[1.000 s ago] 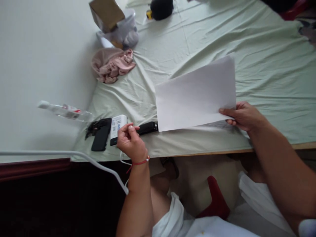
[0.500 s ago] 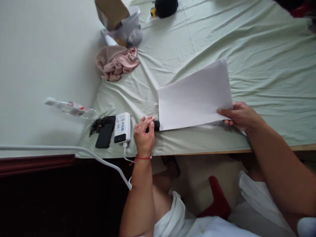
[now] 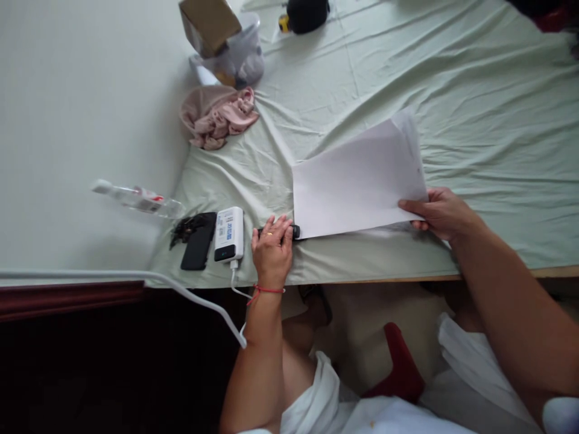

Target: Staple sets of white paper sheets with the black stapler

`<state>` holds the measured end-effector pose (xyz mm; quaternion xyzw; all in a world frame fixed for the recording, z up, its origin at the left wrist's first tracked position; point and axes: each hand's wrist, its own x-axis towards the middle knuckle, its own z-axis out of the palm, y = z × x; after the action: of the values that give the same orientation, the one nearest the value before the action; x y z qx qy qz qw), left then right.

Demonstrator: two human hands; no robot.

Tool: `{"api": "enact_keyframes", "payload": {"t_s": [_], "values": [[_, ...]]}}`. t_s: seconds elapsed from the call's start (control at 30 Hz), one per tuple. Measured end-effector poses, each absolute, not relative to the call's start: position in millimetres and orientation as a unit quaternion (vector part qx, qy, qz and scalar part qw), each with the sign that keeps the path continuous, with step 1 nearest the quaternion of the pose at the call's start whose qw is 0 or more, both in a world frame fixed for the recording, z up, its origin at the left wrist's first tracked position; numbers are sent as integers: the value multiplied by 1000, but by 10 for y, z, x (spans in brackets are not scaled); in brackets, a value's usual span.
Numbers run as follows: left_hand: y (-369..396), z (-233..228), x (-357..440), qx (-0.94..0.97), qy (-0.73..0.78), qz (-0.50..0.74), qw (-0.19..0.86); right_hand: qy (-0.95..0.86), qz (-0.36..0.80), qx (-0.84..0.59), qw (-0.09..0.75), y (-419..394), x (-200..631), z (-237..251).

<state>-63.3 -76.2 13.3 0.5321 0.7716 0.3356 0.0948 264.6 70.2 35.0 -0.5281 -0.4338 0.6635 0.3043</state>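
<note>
My left hand (image 3: pixel 272 253) is closed over a slim black stapler (image 3: pixel 296 231) on the sheet, fingers pressing down across its top. Most of the stapler is hidden beneath the hand; its front end meets the lower left corner of a stack of white paper (image 3: pixel 353 181). At the stack's right edge, my right hand (image 3: pixel 436 212) pinches the sheets, thumb on top and fingers below. The upper right corners of the sheets fan slightly apart.
Left of my left hand lie a white power bank (image 3: pixel 228 234) with a cable, a black phone (image 3: pixel 198 250) and a clear bottle (image 3: pixel 140 199). Farther back are pink cloth (image 3: pixel 221 120), a plastic tub (image 3: pixel 251 54) with a cardboard box (image 3: pixel 210 27), and a black case (image 3: pixel 307 15).
My left hand has flattened down over the stapler, whose front end now looks lower. The sheets' upper right corners have spread a little. My right hand keeps its hold.
</note>
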Motion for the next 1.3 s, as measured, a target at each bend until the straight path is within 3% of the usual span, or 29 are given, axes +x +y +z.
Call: {"api": "enact_keyframes", "payload": {"t_s": [0.2,0.47,0.53,0.7,0.83,1.03,1.3], "values": [[-750,64,-560,515,801,303,29,-455,647,-520,323,675,2637,321],[-689,161,-357,477,745,443,-144,-404,616,-550,395,745,3011,267],[-659,226,-195,492,716,482,-117,-375,618,-562,401,763,3115,298],[-535,221,133,464,679,562,90,-352,610,-579,411,769,3294,388],[-425,180,228,368,648,647,160,-355,619,-560,420,753,3396,396],[-269,151,313,282,557,652,430,-376,640,-535,404,752,3510,376],[-82,10,333,239,624,654,355,-442,567,-542,434,839,3509,268]]}}
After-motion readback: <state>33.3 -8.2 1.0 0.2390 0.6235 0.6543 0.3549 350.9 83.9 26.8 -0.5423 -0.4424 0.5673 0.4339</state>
